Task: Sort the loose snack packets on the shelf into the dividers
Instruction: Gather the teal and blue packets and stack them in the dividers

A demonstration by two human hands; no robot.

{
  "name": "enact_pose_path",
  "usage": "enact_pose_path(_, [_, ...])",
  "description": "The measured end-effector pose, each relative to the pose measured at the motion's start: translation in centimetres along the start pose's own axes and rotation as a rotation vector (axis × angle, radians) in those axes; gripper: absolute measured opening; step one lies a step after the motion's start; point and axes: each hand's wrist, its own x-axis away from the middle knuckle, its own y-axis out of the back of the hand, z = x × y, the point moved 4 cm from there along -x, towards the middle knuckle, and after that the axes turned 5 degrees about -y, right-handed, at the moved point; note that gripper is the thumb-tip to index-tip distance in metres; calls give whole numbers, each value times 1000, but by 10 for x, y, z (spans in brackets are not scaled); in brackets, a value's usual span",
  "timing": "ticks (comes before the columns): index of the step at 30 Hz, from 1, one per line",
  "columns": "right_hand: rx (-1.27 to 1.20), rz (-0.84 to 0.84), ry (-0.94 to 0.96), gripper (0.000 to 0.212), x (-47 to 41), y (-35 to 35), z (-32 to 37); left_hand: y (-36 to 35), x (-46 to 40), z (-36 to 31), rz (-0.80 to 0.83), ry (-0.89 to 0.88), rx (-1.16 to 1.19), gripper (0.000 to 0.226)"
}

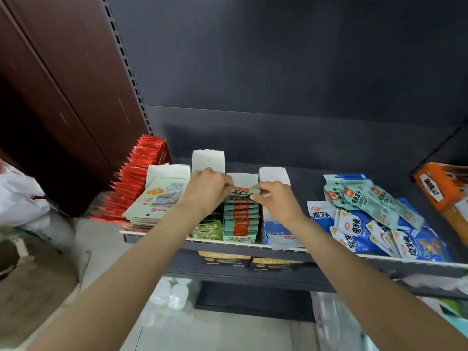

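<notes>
- The green packet, pale green with an orange-red band and dark print, is held flat over the back of the middle divider, just above a row of matching packets standing on edge there.
- The left hand pinches its left end, fingers curled round the edge; the right hand pinches the right end between thumb and fingertips. Each hand's grip is closed on the packet and holds nothing else.
- Judged risk: the row looks tightly packed, so pushing this one in could buckle it or tip its neighbours forward over the shelf's front lip.
- It could also slip into the next slot, since the white card walls are thin and the blue-and-white packets sit just beside on the right.
- The packet is glossy and limp, so a pinch at the ends alone may let the middle sag and catch on the tops below.
- To the right, well apart from the hands, lies the loose pile: more green packets of this kind on top of blue ones, not yet sorted.
- To the left stand the large pale packets and a red row.
</notes>
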Motion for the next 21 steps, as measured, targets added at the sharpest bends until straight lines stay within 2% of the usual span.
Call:
enact_pose_path(5, [-68,68,5,22,6,15,-3,-6,-2,-14,-11,28,19,24])
enact_pose_path(11, [-125,-89,-48,20,21,74,-50,-13,-29,-88,-53,-42,371,23])
enact_pose_path(13, [-129,-138,-101,18,28,95,-84,-26,-45,-124,-48,-51,397,22])
enact_pose_path(15, [-90,-178,-194,19,32,115,-127,-47,-64,-163,13,-75,292,22])
enact_pose_path(17, [67,-203,-303,27,33,133,-172,-73,-85,-198,130,-81,202,25])
enact_pose_path(19, [207,-178,-394,43,33,146,-214,-101,-105,-224,261,-65,169,36])
enact_pose_path(21, [240,-111,-450,66,33,152,-245,-132,-123,-237,370,-25,196,53])
